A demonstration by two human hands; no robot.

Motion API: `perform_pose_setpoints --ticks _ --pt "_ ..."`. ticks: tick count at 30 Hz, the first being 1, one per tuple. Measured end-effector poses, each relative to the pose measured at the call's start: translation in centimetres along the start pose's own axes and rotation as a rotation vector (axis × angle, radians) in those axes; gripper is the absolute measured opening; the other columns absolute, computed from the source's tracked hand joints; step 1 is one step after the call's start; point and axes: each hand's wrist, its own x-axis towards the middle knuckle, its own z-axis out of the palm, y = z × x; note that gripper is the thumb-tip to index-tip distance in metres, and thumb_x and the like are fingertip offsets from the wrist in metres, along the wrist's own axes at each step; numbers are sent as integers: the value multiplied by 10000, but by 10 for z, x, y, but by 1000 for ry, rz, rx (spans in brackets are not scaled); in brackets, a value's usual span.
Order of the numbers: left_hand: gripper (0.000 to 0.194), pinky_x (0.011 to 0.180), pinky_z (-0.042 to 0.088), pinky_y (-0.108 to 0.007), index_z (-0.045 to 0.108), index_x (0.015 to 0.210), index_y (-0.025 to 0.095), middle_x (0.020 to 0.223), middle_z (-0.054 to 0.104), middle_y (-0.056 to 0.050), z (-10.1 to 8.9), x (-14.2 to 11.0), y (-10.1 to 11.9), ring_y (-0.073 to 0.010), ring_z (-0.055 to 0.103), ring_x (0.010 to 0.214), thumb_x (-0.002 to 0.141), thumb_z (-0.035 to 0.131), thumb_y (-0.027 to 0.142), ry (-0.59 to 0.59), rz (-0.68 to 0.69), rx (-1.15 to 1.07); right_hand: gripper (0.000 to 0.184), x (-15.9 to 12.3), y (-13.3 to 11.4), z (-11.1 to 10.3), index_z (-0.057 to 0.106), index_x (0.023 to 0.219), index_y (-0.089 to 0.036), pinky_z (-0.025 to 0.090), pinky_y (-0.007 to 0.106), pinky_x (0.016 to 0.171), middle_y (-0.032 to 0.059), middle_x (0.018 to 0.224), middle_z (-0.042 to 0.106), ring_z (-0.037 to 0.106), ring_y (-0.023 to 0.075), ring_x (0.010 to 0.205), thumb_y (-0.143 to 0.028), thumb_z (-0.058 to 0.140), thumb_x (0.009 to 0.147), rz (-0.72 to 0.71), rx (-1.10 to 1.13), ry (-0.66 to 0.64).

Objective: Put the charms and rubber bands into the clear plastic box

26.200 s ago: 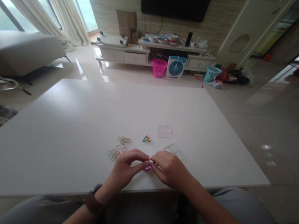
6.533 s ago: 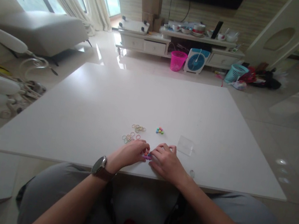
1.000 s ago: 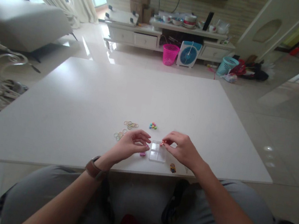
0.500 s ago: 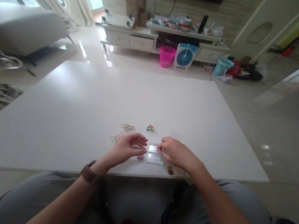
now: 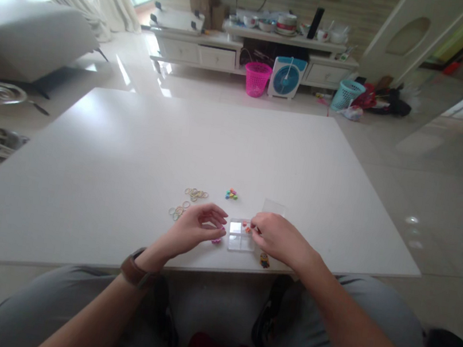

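Note:
A clear plastic box (image 5: 240, 244) with square compartments lies near the table's front edge. Small orange-red pieces (image 5: 248, 230) sit in its far right compartment. My right hand (image 5: 277, 233) is over the box's right side, fingers bent together; whatever they may hold is hidden. To the left of the box, my left hand (image 5: 199, 227) hovers with thumb and fingers apart, holding nothing. Beneath its fingertips are small pink pieces (image 5: 216, 241), partly covered. A clear lid (image 5: 275, 207) lies behind my right hand. In front of that hand rests a small yellow-and-blue cartoon figure (image 5: 264, 261).
Pale rubber bands (image 5: 196, 194) and coloured bands (image 5: 178, 211) lie left of the box on the white table (image 5: 201, 146). Behind the box is a little pile of multicoloured pieces (image 5: 232, 194). Across the floor stand a pink basket (image 5: 257, 80) and a blue-white fan (image 5: 286, 78).
My right hand has shifted slightly right, and more of the orange-red pieces in the box now show. My left hand stays almost in place. The whole view has tilted down a little.

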Motion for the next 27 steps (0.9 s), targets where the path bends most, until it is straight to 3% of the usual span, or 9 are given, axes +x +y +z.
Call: perform_pose_setpoints --ticks 14,27 --pt "317 713 589 -294 656 951 146 838 674 -38 3 1 -1 -145 658 751 733 793 332 2 8 -5 306 18 -8 16 751 852 -150 438 275 724 131 894 743 686 223 834 -278 496 961 102 -11 54" --pt "282 704 600 -292 665 938 152 843 681 -39 1 1 0 -156 675 769 746 782 321 6 -5 17 289 21 1 12 748 822 -149 414 261 680 119 866 742 671 198 781 -267 516 950 33 10 2"
